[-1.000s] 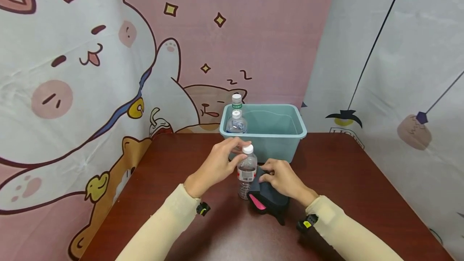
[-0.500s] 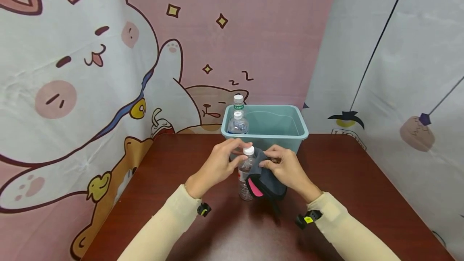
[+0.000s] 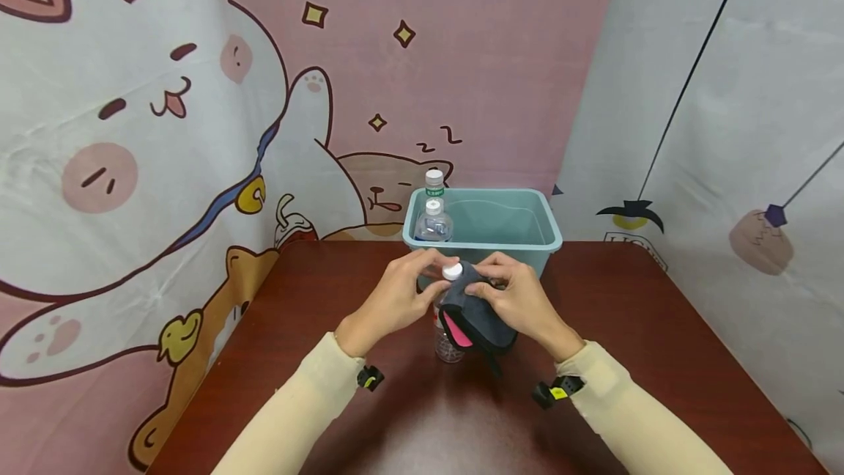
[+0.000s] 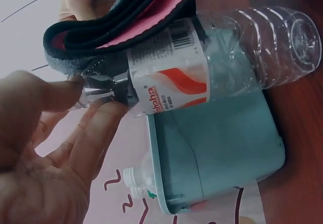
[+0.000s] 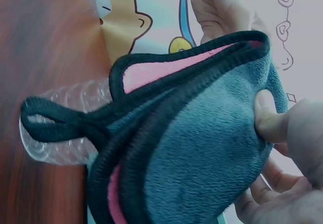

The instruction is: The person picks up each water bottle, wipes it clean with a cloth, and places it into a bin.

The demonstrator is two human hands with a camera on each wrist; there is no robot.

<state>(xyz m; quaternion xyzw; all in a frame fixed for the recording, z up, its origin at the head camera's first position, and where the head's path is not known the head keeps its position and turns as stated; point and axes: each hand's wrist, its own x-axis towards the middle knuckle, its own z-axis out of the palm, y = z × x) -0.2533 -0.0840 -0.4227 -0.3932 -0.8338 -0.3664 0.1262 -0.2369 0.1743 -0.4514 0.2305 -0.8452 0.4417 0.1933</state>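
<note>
A clear plastic bottle (image 3: 449, 349) with a white cap and a red-and-white label (image 4: 176, 80) stands upright on the table. My left hand (image 3: 395, 297) pinches it around the neck, just under the cap. In my right hand (image 3: 524, 299) is a folded grey-blue cleaning cloth (image 5: 202, 133) with black edging and pink lining, gripped near its top between thumb and fingers. The cloth lies against the bottle's right side and hides part of the label. A black loop (image 5: 50, 120) hangs from the cloth's lower end.
Right behind the bottle is a light blue plastic bin (image 3: 501, 248). Two more capped bottles, one in front (image 3: 433, 224) and one behind (image 3: 434, 182), stand in its left end. The brown table (image 3: 316, 299) meets a cartoon-printed curtain (image 3: 501, 57) at the back.
My right hand has raised the cloth and moved it left, up to the bottle's neck, where it covers more of the bottle. My left hand keeps its hold at the neck.
</note>
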